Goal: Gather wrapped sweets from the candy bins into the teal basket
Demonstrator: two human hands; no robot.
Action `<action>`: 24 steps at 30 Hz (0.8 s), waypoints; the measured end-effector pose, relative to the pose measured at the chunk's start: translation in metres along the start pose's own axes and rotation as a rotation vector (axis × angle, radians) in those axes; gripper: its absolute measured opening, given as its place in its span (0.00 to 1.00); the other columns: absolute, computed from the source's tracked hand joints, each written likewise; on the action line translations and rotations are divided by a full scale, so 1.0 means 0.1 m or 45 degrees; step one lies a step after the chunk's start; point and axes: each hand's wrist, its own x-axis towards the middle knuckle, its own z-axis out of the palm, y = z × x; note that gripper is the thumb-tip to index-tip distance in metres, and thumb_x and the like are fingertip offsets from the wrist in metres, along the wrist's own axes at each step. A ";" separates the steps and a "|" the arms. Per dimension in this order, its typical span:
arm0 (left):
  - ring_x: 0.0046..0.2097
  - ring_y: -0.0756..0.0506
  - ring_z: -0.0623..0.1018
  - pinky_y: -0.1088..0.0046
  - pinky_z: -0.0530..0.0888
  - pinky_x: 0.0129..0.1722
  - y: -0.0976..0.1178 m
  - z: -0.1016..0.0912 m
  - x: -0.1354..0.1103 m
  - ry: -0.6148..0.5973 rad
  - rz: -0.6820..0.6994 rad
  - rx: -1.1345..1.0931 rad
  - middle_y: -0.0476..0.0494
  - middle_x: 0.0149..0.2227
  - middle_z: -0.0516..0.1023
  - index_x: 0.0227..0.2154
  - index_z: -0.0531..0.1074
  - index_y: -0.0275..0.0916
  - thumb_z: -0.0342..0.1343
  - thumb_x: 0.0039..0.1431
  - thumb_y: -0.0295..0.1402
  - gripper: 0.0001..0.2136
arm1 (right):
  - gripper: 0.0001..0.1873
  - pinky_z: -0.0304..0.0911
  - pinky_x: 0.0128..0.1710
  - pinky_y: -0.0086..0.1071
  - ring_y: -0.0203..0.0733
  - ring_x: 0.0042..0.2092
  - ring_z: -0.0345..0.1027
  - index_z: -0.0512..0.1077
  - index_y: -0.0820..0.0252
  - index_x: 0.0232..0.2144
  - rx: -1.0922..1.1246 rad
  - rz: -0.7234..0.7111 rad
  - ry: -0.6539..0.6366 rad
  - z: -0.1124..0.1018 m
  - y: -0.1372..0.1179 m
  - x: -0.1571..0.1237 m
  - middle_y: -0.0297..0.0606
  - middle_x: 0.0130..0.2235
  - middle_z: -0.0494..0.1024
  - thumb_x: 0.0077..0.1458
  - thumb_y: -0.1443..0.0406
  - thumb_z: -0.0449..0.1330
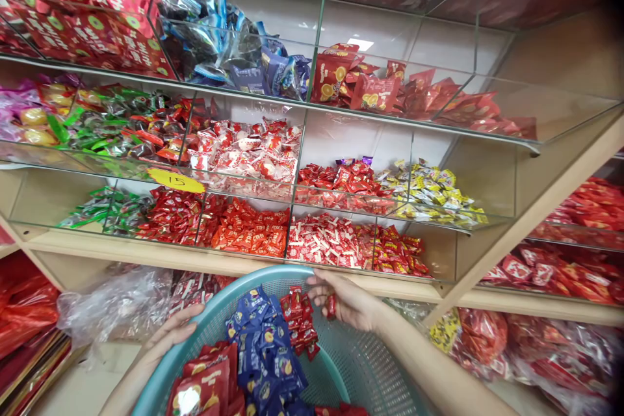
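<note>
A teal plastic basket [287, 273] with perforated walls is low in the head view. My left hand [170, 335] grips its left rim, thumb and fingers along the edge. Over the far rim reaches my right hand [344, 299], fingers curled inside around a small red wrapped candy [331, 307]. Below those fingers lies a pile of small red candies [298, 322]. Blue packets [268, 344] fill the middle of the basket, and larger red packets [207, 380] rest at its left. The basket's near side is cut off by the frame.
Ahead rises a shelf with clear-walled bins of wrapped sweets, such as red-orange packets [251, 227] and yellow candies [433, 192]. A yellow tag [176, 179] reads 15. A wooden ledge [146, 253] runs just beyond the basket. Plastic bags [117, 302] lie beneath the shelf.
</note>
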 end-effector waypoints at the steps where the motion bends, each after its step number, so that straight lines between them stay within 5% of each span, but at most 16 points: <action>1: 0.33 0.47 0.76 0.80 0.72 0.29 0.00 0.01 0.00 -0.001 -0.002 -0.013 0.53 0.35 0.77 0.32 0.72 0.43 0.62 0.29 0.40 0.20 | 0.15 0.53 0.21 0.23 0.29 0.25 0.61 0.63 0.59 0.32 0.107 0.014 -0.044 -0.01 0.01 -0.03 0.33 0.28 0.70 0.45 0.56 0.53; 6: 0.33 0.47 0.76 0.81 0.72 0.28 0.01 0.01 -0.01 0.006 -0.001 -0.044 0.53 0.34 0.77 0.31 0.73 0.42 0.62 0.30 0.39 0.19 | 0.24 0.53 0.22 0.20 0.30 0.32 0.64 0.61 0.58 0.38 0.170 -0.061 -0.083 -0.01 0.07 -0.11 0.33 0.35 0.71 0.33 0.75 0.53; 9: 0.32 0.48 0.76 0.81 0.72 0.28 0.01 0.00 0.01 -0.006 -0.018 -0.058 0.53 0.33 0.77 0.33 0.72 0.43 0.63 0.29 0.39 0.21 | 0.26 0.51 0.21 0.19 0.30 0.33 0.65 0.63 0.60 0.37 0.105 -0.119 -0.105 0.01 0.08 -0.15 0.35 0.36 0.71 0.29 0.78 0.52; 15: 0.33 0.46 0.76 0.80 0.72 0.29 -0.03 -0.01 0.05 0.011 0.020 -0.032 0.51 0.31 0.78 0.29 0.74 0.42 0.63 0.26 0.40 0.20 | 0.26 0.59 0.36 0.27 0.34 0.35 0.68 0.63 0.60 0.37 -0.042 -0.234 -0.140 0.08 0.08 -0.11 0.34 0.35 0.72 0.30 0.71 0.65; 19: 0.34 0.46 0.76 0.80 0.72 0.29 -0.05 -0.02 0.06 0.029 0.015 -0.039 0.52 0.32 0.78 0.30 0.73 0.43 0.63 0.27 0.41 0.20 | 0.27 0.60 0.34 0.31 0.37 0.31 0.68 0.63 0.62 0.34 -0.235 -0.358 0.015 0.14 0.11 -0.01 0.32 0.25 0.73 0.29 0.60 0.66; 24: 0.34 0.45 0.76 0.78 0.72 0.29 -0.09 -0.04 0.09 0.034 0.027 -0.030 0.52 0.35 0.77 0.31 0.73 0.43 0.62 0.28 0.41 0.20 | 0.21 0.60 0.32 0.28 0.35 0.30 0.67 0.65 0.63 0.25 -0.296 -0.426 0.053 0.17 0.11 0.05 0.33 0.26 0.74 0.31 0.55 0.64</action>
